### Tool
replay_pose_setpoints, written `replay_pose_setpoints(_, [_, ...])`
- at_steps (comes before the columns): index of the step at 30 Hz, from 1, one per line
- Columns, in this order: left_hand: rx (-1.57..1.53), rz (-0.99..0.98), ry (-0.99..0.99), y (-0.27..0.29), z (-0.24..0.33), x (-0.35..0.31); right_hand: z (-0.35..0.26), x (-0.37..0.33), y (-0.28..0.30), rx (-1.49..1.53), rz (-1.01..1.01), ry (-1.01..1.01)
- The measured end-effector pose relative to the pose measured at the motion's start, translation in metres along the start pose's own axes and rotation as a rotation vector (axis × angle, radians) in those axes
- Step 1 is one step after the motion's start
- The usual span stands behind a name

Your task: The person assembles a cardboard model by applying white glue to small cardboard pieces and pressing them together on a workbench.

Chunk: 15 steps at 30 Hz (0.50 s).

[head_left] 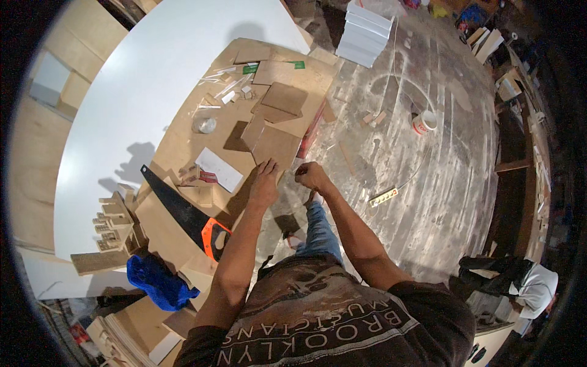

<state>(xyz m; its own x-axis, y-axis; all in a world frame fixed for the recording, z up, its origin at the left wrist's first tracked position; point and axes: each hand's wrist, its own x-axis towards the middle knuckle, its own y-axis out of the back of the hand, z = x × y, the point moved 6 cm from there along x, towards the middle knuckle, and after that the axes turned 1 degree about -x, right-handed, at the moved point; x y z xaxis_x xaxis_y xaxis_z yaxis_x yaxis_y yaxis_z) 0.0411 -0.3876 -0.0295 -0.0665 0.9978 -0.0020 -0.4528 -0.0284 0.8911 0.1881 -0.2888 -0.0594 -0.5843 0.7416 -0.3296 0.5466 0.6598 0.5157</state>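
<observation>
A thin brown board (278,145) lies near the table's right edge, its near side under the fingers of my left hand (264,185). The fingers press on its top face; the thumb side is hard to see. A smaller brown panel (252,131) stands at an angle against its left side. Just right of the board, over the floor, my right hand (313,177) is closed with its fingertips together. Whatever it pinches, if anything, is too small to make out. More brown boards (284,99) lie beyond. A handsaw (183,211) with an orange-and-black handle rests left of my left forearm.
White sheet (221,171), clear round container (204,125), wood scraps (229,96) and a blue cloth (158,282) lie about the table. A large white panel (140,79) borders its left. On the floor are a white bucket (424,122), a power strip (384,197) and white stacked panels (365,32).
</observation>
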Motion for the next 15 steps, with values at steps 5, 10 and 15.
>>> replay_pose_setpoints(5, [-0.019,-0.025,0.013,0.008,0.01,0.001,0.024,-0.014,0.001,-0.068,-0.067,-0.023])
replay_pose_setpoints(10, [-0.004,-0.01,0.057,0.002,-0.006,-0.006,0.024,-0.056,0.029,0.352,-0.095,-0.2])
replay_pose_setpoints(15, [-0.018,0.002,0.091,-0.002,-0.004,0.0,0.048,-0.085,0.063,0.688,0.06,-0.187])
